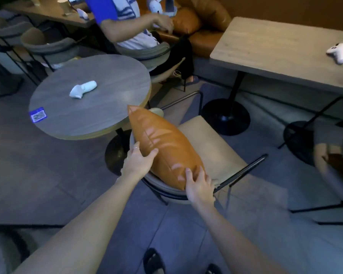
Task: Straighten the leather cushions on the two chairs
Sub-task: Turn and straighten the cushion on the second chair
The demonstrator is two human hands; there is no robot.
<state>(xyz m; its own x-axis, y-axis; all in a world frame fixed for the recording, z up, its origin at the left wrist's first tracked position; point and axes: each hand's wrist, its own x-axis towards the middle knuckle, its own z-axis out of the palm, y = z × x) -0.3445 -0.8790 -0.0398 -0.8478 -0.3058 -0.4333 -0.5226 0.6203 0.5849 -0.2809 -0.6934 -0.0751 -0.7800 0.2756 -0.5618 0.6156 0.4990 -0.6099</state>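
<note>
Step in hand: first chair's cushion, mid-adjust. Left to right: round table (91, 107) carries a blue sticker (38, 114) with what looks like a QR code, too blurred to read, plus a white controller (83, 89). No other readable text or brand anywhere. Left hand (138, 162) is clamped on the cushion (164, 147) at its left edge, thumb on the front face, fingers wrapped behind. Cushion is tan leather, standing on edge, tilted, running diagonally along the chair (212, 149) backrest, lower corner at the rear rim of the seat. Right hand (199, 187) pinches that near lower corner, fingers spread on the leather. Both hands gripping, so nothing is free. Next move, my read: rotate it square to the backrest, seat it flat, release. Second chair (334, 165) at far right holds a brown cushion, probably, though it's blurred and cropped; looks untouched. Rectangular table (275, 50) has another white controller (337, 52).
</note>
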